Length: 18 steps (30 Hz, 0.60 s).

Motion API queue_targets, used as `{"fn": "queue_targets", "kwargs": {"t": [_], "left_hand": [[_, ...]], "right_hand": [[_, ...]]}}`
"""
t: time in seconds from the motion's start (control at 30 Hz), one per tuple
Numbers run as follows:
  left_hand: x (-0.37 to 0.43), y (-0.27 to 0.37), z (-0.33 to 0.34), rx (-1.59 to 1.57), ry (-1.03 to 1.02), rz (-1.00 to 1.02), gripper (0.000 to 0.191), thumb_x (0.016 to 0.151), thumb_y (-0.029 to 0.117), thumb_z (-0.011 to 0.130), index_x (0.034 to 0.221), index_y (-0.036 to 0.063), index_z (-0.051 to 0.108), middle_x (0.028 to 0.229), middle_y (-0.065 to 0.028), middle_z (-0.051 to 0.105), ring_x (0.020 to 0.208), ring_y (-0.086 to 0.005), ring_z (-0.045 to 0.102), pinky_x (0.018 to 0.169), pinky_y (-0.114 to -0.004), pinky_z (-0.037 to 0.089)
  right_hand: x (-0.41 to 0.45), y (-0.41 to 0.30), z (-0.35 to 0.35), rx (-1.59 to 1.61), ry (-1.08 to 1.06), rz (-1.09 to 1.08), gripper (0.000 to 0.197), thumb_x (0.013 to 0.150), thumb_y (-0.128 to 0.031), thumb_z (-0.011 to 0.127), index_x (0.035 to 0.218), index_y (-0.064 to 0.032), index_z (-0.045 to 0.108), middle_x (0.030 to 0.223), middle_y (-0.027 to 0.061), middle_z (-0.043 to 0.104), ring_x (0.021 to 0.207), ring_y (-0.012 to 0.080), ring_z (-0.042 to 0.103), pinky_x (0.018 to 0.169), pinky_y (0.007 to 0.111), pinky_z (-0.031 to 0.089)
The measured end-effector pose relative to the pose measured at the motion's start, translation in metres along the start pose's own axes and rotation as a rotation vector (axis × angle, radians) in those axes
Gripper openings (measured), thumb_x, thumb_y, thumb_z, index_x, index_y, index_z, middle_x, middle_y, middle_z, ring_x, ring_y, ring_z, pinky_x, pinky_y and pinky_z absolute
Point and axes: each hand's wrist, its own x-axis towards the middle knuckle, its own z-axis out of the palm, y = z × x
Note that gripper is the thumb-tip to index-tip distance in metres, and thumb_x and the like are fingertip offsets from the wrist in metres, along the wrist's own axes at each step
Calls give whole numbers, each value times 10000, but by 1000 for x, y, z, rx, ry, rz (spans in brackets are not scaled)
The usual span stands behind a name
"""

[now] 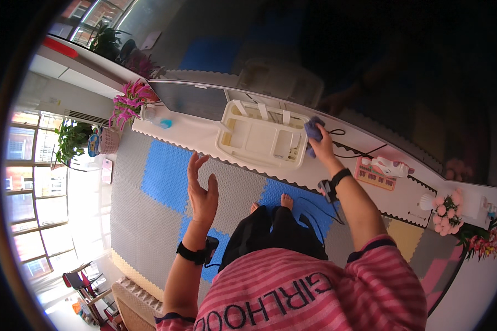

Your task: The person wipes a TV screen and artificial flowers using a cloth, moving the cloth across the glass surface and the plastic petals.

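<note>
My right hand (324, 145) grips a bunched purple-grey cloth (314, 129) at the right end of a cream plastic router box (252, 138). The box stands on a long white cabinet top with a scalloped cover, and white antennas and cables show along its back. My left hand (203, 192) hangs in the air in front of the cabinet, fingers apart, holding nothing. Each wrist wears a black strap with a small device. Behind the box rises a large dark television screen (273, 53), which reflects the room.
Pink flowers (132, 99) and a clear bottle with blue liquid (165, 123) stand left of the box. To the right are a pink-framed item (375, 176), a loose black cable (348, 156) and a vase of pale pink flowers (445, 215). Foam mats (165, 173) cover the floor.
</note>
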Motion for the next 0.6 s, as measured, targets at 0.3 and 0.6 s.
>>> {"fn": "queue_targets", "kwargs": {"t": [0.3, 0.6], "left_hand": [[-11, -6, 16, -12, -23, -55, 698, 783, -95, 515, 1428, 82, 316, 1250, -155, 549, 1231, -267, 480, 1103, -455, 266], [-8, 6, 21, 15, -65, -23, 680, 795, -74, 510, 1428, 74, 310, 1247, -154, 563, 1293, -335, 420, 1100, -471, 268]], "right_hand": [[-132, 25, -5, 164, -380, 538, 555, 652, -88, 655, 1195, 8, 591, 1083, 125, 651, 995, 238, 618, 874, 318, 475], [-5, 22, 12, 224, -16, 294, 586, 714, -100, 616, 1291, -46, 530, 1106, 203, 646, 999, 275, 629, 863, 340, 487]]}}
